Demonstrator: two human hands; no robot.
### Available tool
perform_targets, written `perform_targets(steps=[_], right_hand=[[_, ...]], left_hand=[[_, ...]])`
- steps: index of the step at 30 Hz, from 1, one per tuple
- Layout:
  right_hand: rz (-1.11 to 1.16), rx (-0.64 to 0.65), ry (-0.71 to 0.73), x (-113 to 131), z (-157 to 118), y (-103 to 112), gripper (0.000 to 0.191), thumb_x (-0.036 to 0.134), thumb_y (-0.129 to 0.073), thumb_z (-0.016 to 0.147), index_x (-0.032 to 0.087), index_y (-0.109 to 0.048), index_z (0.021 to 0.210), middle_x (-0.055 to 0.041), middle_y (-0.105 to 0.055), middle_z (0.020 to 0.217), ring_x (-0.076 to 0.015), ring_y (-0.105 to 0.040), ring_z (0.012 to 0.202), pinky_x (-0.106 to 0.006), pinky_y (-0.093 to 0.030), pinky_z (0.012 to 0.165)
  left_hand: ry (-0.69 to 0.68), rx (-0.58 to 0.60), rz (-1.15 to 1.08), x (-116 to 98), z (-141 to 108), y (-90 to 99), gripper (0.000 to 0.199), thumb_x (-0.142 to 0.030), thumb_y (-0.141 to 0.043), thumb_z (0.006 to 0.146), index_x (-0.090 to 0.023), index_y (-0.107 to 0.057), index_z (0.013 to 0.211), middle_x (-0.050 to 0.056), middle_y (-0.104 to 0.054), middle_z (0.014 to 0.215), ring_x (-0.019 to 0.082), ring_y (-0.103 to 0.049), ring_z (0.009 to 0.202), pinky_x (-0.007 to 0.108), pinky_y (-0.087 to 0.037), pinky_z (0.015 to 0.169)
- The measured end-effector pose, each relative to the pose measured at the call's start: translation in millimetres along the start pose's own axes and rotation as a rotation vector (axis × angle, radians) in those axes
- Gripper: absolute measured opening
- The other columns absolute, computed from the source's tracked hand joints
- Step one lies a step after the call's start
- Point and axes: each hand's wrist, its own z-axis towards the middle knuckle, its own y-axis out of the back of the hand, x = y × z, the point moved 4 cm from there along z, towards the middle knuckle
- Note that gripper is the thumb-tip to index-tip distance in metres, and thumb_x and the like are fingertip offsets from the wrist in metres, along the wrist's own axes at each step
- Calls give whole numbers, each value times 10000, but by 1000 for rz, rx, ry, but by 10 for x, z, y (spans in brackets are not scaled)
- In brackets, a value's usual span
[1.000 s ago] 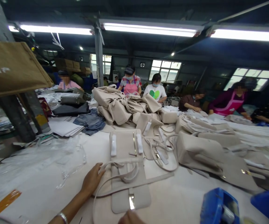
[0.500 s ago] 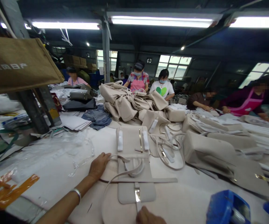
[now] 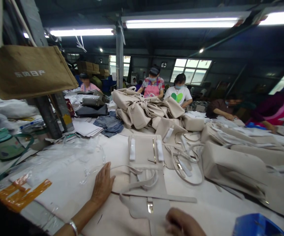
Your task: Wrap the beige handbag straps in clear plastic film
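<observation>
A beige handbag (image 3: 145, 149) lies flat on the worktable, its flap toward me. White wrapping covers two parts of its upper end, next to a gold zip (image 3: 153, 147). Beige straps (image 3: 142, 186) loop over its middle, and a gold clasp (image 3: 150, 207) sits on the flap. My left hand (image 3: 104, 182) rests on the table left of the bag, its fingers stretched out and holding nothing. My right hand (image 3: 182, 223) is at the lower edge, just right of the flap, with bent fingers. Motion blurs it, so I cannot tell whether it holds anything.
Beige bags (image 3: 142, 111) are piled at the back, and more (image 3: 233, 164) lie to the right. Clear plastic (image 3: 65, 160) and orange tape (image 3: 31, 196) are at left, near a green bottle (image 3: 3, 144). A blue object (image 3: 260, 224) is at lower right. Several people work across the table.
My left hand has drawn back from the strap and flattened on the table. My right hand has moved right, off the clasp strap's end. A strap now lies across the flap. The view has shifted left.
</observation>
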Motion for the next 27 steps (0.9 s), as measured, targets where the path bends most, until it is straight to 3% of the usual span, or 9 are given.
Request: perform_targets(steps=[2, 4, 7, 10, 14, 17, 22, 25, 27], right_hand=[[-84, -207, -101, -319, 150, 429, 252, 413, -420, 933, 225, -564, 846, -9, -646, 807, -165, -615, 774, -235, -464, 693], [-339, -387, -283, -696, 229, 809, 238, 367, -401, 936, 228, -585, 875, -41, -656, 840, -185, -623, 785, -256, -451, 664], [-625, -447, -484, -1107, 233, 1009, 233, 207, -396, 895, 148, -622, 910, -157, -659, 865, -282, -635, 811, -343, -453, 638], [-700, -512, -430, -1107, 171, 716, 363, 151, -377, 888, 48, -535, 1197, -265, -596, 1150, -347, -590, 1030, -430, -473, 779], [-669, -401, 8, -675, 130, -184, 499, 235, -502, 878, 178, -424, 1367, -149, -534, 1345, -275, -536, 1182, -381, -464, 941], [-655, -349, 146, -439, 149, -695, 546, 275, -645, 807, 252, -486, 1329, -129, -531, 1365, -311, -543, 1184, -387, -507, 888], [-649, -409, 81, -211, 380, -922, 482, 136, -678, 788, 239, -566, 1245, -161, -573, 1312, -345, -566, 1148, -440, -507, 860], [-572, -409, -7, -37, 550, -946, 410, 180, -656, 825, 204, -578, 1228, -190, -569, 1305, -367, -553, 1156, -508, -486, 876], [-540, -391, -35, 49, 635, -973, 379, 248, -605, 873, 186, -561, 1244, -196, -557, 1317, -362, -540, 1174, -524, -475, 890]], left_hand=[[42, -27, -30, -44, -117, 73, 662, -297, -438, 918, -121, -115, 1468, 215, -332, 1453, 330, -355, 1333, 521, -395, 1054], [95, -23, -96, -116, -253, 134, 719, -332, -435, 922, -156, -19, 1481, 204, -247, 1500, 329, -297, 1370, 525, -377, 1076], [171, 14, -182, -207, -447, 166, 766, -353, -441, 917, -190, 50, 1481, 185, -166, 1536, 334, -233, 1400, 540, -346, 1101], [178, 85, -200, -234, -553, 94, 754, -272, -409, 912, -193, 82, 1479, 177, -154, 1543, 331, -215, 1408, 541, -331, 1110], [130, 157, -211, -178, -515, -89, 698, -109, -299, 870, -146, 28, 1486, 184, -227, 1520, 292, -239, 1406, 499, -309, 1132], [96, 194, -199, -113, -335, -227, 641, -107, -290, 859, -90, -113, 1475, 189, -243, 1518, 284, -252, 1402, 460, -299, 1142], [55, 221, -189, 1, 189, -368, 529, -130, -315, 845, -27, -372, 1361, 214, -403, 1427, 299, -384, 1331, 444, -330, 1125], [85, 171, -201, -22, 369, -349, 516, -135, -283, 852, 26, -360, 1336, 270, -391, 1398, 329, -374, 1332, 482, -351, 1103], [85, 120, -219, -93, 331, -306, 528, -195, -251, 892, 61, -296, 1352, 307, -309, 1422, 352, -295, 1369, 507, -337, 1106]])
